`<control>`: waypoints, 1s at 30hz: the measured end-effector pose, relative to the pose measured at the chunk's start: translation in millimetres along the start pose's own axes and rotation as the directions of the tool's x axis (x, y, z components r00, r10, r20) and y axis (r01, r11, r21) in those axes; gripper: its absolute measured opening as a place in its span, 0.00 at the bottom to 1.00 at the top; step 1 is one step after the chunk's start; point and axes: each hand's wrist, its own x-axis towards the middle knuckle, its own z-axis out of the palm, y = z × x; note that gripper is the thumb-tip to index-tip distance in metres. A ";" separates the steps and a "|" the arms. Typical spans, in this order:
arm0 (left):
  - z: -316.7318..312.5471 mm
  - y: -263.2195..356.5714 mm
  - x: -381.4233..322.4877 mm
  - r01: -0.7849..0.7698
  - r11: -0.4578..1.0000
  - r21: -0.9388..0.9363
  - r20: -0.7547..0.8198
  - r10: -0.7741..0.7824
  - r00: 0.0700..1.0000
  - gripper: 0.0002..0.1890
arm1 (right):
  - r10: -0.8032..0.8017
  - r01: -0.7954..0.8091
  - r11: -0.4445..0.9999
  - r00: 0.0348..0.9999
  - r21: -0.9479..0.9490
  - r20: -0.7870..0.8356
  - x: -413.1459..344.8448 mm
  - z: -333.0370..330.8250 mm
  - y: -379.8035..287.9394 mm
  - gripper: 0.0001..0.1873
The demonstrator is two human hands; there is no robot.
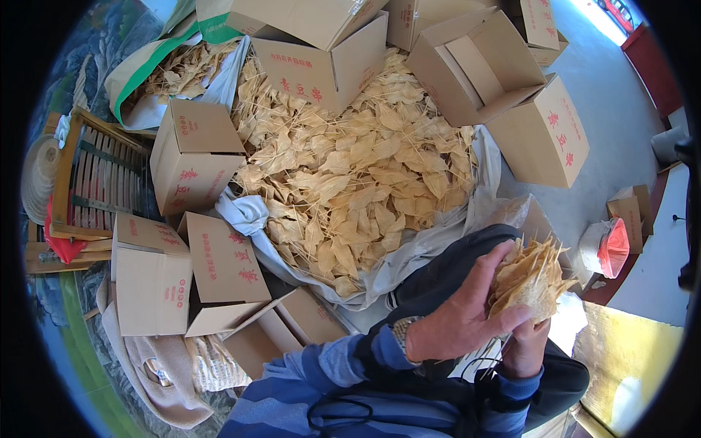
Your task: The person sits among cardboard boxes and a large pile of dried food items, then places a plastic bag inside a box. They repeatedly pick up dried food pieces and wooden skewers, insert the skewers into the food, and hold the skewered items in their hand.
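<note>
My left hand (pixel 465 315) wraps around the near and left sides of a thick bundle of skewered dried tofu sheets (pixel 528 279), its thumb across the front. Below the bundle my right hand (pixel 526 345) grips its lower end, where several thin sticks poke out downward. Both hands are above my lap at the lower right. Beyond my knee a large heap of the same skewered sheets (pixel 350 164) lies loose on a pale cloth (pixel 383 279).
Open cardboard boxes stand around the heap, among them one at the left (pixel 197 148) and one at the upper right (pixel 539 131). A green-edged sack (pixel 123 87) holds more skewers. A wooden slatted chair (pixel 104 175) lies far left; a lined bin (pixel 602 249) stands right.
</note>
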 end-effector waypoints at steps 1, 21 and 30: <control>-20.9 -7.9 -4.5 0.033 0.997 0.069 0.035 -0.036 0.999 0.42 | 0.000 -0.001 0.998 1.000 0.067 0.024 0.7 -0.2 -1.4 0.46; -309.1 -256.2 -89.0 0.811 0.272 0.518 -0.669 -0.462 0.582 0.16 | 0.177 -0.177 0.984 0.984 0.011 -0.006 9.2 -17.2 6.2 0.52; -294.3 -204.4 -61.4 0.366 -0.010 0.931 -0.359 -0.215 0.908 0.23 | 0.180 -0.180 0.984 0.984 -0.014 -0.004 8.0 -23.5 8.3 0.52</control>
